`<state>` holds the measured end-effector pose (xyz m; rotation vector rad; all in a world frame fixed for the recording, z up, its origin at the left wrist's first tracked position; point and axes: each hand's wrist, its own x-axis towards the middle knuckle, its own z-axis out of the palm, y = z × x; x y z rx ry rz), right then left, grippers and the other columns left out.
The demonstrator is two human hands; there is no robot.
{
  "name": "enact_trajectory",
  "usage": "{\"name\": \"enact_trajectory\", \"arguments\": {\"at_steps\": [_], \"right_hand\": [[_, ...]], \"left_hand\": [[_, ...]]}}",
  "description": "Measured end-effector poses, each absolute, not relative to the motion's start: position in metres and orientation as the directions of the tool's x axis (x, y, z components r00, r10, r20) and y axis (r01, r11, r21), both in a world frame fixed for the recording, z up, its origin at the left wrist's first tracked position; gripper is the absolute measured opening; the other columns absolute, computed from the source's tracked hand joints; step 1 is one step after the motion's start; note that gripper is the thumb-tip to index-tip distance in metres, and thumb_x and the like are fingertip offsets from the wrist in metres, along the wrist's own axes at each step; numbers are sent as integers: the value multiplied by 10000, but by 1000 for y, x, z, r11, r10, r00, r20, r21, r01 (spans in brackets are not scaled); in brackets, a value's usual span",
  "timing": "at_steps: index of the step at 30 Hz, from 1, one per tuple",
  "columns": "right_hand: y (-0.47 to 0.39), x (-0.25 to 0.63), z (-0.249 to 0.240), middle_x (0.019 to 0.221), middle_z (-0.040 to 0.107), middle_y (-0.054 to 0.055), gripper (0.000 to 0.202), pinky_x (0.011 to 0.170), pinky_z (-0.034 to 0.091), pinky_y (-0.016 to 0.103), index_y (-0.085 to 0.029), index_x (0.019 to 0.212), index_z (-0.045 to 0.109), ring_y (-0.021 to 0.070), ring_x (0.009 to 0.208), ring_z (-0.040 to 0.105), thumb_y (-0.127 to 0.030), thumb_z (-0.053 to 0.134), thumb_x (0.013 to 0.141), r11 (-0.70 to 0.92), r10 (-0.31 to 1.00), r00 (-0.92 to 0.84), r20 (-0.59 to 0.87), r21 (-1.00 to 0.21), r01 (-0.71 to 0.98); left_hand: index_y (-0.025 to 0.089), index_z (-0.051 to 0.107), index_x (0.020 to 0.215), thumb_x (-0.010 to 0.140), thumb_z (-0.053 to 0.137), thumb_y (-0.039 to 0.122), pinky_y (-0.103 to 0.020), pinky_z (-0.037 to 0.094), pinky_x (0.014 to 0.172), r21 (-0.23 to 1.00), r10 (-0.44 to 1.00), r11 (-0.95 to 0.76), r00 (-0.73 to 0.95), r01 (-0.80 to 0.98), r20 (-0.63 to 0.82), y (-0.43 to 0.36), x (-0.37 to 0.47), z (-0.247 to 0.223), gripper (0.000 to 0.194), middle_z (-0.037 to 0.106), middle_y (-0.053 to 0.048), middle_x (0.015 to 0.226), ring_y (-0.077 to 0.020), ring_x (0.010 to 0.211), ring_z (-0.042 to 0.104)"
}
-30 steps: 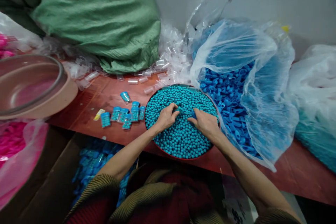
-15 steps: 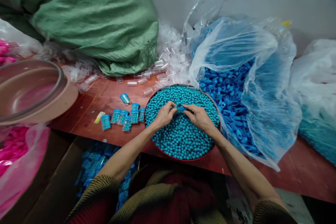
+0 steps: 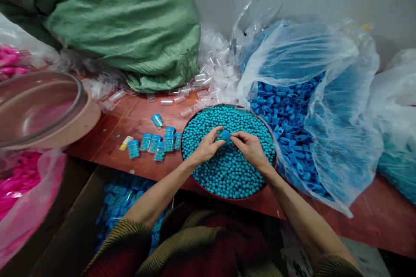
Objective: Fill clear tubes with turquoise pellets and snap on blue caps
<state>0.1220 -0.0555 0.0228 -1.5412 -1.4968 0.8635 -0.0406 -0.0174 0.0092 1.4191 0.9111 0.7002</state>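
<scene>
Above a round red-rimmed basin filled with turquoise beads, both my hands meet at a small blue-capped container. My left hand grips its left side between thumb and fingers. From the right, my right hand pinches the edge of its blue cap. The container's lower part is mostly hidden by the fingers and blends with the beads. Left of the basin, several capped clear containers of turquoise beads stand in a group on the red table, and one lies tilted behind them.
Clear empty tubes are heaped at the back, beside a large green sack. On the right, an open plastic bag holds blue pointed caps. Pink basins sit at left; below is a box of blue-capped containers.
The blue-capped container has turned so its cap shows more between my hands. My left fingers have opened wider around it. The whole view has shifted slightly.
</scene>
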Motion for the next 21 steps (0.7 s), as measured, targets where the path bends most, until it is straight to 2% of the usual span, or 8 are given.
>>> {"name": "enact_trajectory", "arguments": {"at_steps": [3,6,9,13,16,19,21], "right_hand": [[-58,123,25,676,664,-5,214,611,457,258,-202,842,705,143,624,581,-338,541,816,47,994,65,90,-872,487],[-60,124,28,776,703,23,205,687,482,283,-204,846,703,167,715,627,-323,538,820,102,989,36,144,-835,541],[-61,126,31,818,711,28,188,719,484,286,-207,830,701,166,740,634,-302,539,816,160,984,-22,179,-811,563],[-61,133,34,680,661,-7,212,598,467,255,-205,854,700,136,603,583,-337,538,816,132,991,-51,123,-878,460],[-62,135,36,691,659,-6,209,613,468,261,-206,871,696,139,616,582,-335,539,820,132,991,-39,129,-871,473],[-64,133,37,777,688,12,186,698,475,277,-210,859,698,155,711,617,-309,545,822,180,982,-47,184,-832,524],[-66,130,36,758,685,13,178,682,473,272,-207,851,701,154,694,616,-297,550,817,202,978,-71,194,-825,527]], "left_hand": [[186,384,1344,790,530,285,-213,424,446,983,829,132,530,129,-181,-19,-42,12,581,576,-34,906,-77,523,498],[199,399,1341,783,535,271,-179,356,380,984,816,137,549,116,-178,-21,-42,15,579,553,-4,808,-53,460,449],[196,376,1362,779,526,256,-176,329,359,982,794,160,578,98,-187,-26,-41,19,605,525,14,735,-60,446,449],[203,359,1363,791,515,267,-171,327,352,985,800,170,581,22,-151,-30,-42,25,597,506,11,772,-65,466,484],[206,303,1410,796,521,269,-174,333,367,987,811,158,566,33,-149,-29,-42,27,655,484,21,749,-60,466,464],[195,392,1372,786,520,250,-181,357,409,985,837,159,521,59,-166,-30,-41,26,602,495,24,719,-55,469,430],[193,465,1316,782,513,241,-183,369,430,981,844,186,505,47,-184,-33,-39,25,539,522,21,720,-53,475,423]]}}
